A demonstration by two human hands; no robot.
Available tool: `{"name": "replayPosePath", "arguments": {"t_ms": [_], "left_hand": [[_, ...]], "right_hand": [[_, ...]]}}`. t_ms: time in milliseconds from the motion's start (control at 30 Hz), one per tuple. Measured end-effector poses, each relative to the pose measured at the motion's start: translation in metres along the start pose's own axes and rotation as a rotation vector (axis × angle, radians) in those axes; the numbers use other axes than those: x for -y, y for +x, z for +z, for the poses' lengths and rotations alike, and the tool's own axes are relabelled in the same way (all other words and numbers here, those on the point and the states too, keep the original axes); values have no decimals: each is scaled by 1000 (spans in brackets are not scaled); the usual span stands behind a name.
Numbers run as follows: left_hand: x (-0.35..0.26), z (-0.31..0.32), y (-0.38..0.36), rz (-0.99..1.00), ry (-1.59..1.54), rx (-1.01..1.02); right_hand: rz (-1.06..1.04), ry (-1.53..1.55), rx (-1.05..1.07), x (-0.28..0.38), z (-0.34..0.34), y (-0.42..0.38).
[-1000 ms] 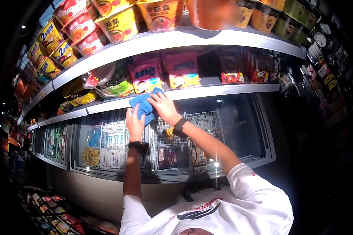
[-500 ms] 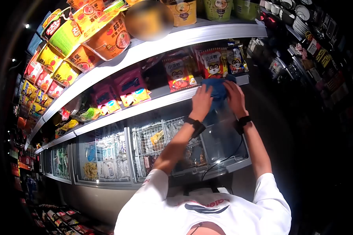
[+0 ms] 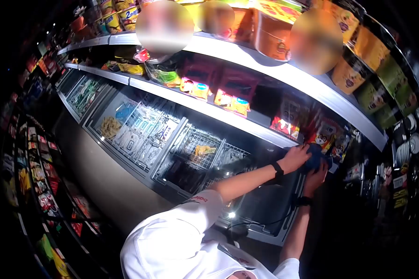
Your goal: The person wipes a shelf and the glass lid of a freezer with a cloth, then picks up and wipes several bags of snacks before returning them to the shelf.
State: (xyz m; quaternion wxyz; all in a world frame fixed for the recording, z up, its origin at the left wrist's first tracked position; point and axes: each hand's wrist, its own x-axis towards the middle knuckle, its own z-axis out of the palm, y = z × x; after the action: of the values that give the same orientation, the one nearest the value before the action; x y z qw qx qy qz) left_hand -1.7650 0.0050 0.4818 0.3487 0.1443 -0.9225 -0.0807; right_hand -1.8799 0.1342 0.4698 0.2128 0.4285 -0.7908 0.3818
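Observation:
A dark blue cloth (image 3: 315,157) lies bunched on the right end of the lower shelf's edge. My left hand (image 3: 295,158) grips its left side with bent fingers. On the near side of the cloth, my right hand (image 3: 315,179) has its fingers curled against it. Both wrists carry black bands. Right behind the cloth stand red and dark snack bags (image 3: 325,135), partly hidden by it. Another red snack bag (image 3: 286,120) stands on the shelf to the left of my hands.
Beneath the lower shelf (image 3: 195,103) runs a glass-topped freezer (image 3: 149,174) with wire baskets of packets. A black cable (image 3: 253,224) crosses its right end. Cup noodles (image 3: 272,35) fill the upper shelf. Racks of packets (image 3: 46,200) stand at the left.
The view has swung to the left and tilted, so my hands now show farther right and lower. Both hands stay at the blue cloth near the shelf's right end.

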Motion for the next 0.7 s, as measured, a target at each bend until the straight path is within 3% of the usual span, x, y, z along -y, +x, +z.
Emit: {"name": "replayPosePath", "arguments": {"t_ms": [200, 400, 567, 700], "left_hand": [[102, -113, -87, -163, 22, -28], [228, -214, -190, -291, 106, -285], [335, -306, -276, -552, 146, -439], [416, -372, -321, -621, 257, -534]], "right_hand": [[-165, 23, 149, 137, 57, -18], [-393, 116, 246, 313, 135, -40], [-691, 198, 337, 467, 211, -46], [-741, 358, 377, 570, 272, -56]]}}
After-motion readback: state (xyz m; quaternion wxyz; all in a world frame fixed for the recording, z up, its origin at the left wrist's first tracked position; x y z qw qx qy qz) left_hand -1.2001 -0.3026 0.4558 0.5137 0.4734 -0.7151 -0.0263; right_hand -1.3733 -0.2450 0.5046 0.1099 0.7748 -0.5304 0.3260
